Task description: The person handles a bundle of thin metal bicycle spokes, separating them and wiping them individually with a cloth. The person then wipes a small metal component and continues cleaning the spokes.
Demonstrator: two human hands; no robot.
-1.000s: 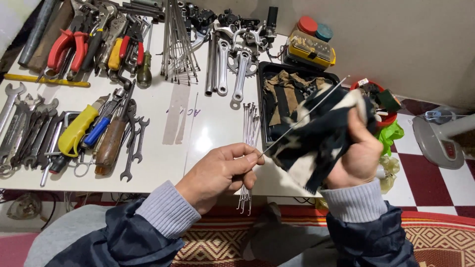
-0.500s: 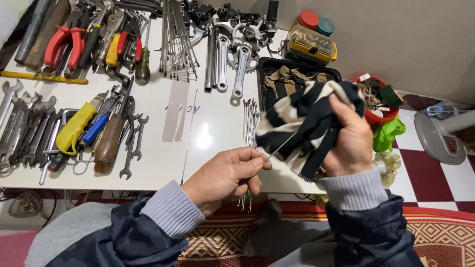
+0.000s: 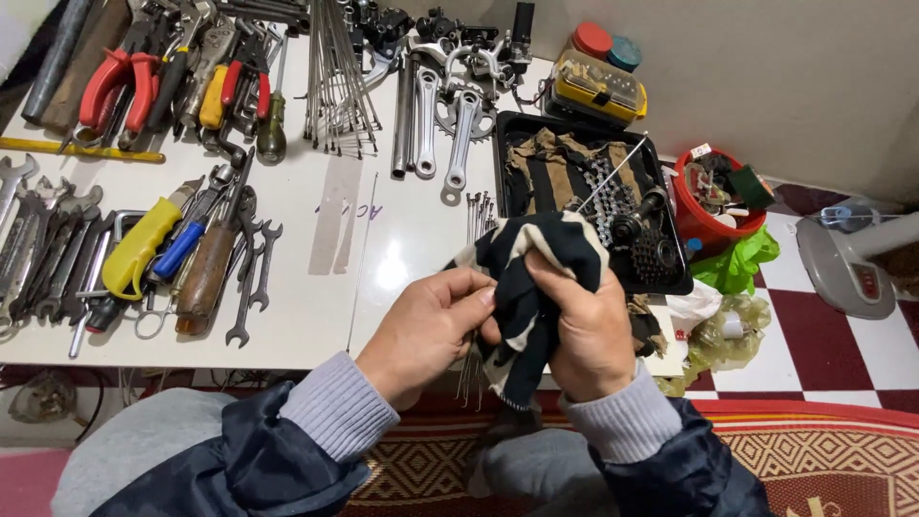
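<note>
A black-and-cream striped cloth (image 3: 536, 287) is held in front of the near edge of the white table (image 3: 316, 316), bunched around a thin metal spoke (image 3: 613, 174) whose free end is seen rising up and to the right above the black tray (image 3: 507, 153). The right hand (image 3: 584, 330) is closed over the cloth, its grip wrapped firmly round the fabric with the thumb pressed on top. The left hand (image 3: 426, 330) is set just beside it, touching the cloth, its grip pinched shut on a small bundle of spokes (image 3: 469, 378) that is seen hanging below the fingers; whether the wiped spoke is also pinched there cannot be told. On the table behind the hands, further loose spokes (image 3: 479, 215) are laid beside the tray. In the tray a brown striped rag (image 3: 555, 168), a chain (image 3: 598, 191) and a sprocket cluster (image 3: 651, 254) are kept. At the left, spanners (image 3: 38, 249), a yellow-handled tool (image 3: 139, 249), a blue-handled screwdriver (image 3: 177, 251) and red-handled pliers (image 3: 120, 86) are ranged in rows. Crank arms (image 3: 450, 124) and a long bundle of spokes (image 3: 335, 77) are placed at the far side. A yellow case (image 3: 598, 91) is set at the far right corner, and a red bucket (image 3: 704, 225) and a green bag (image 3: 737, 263) are placed on the floor to the right.
</note>
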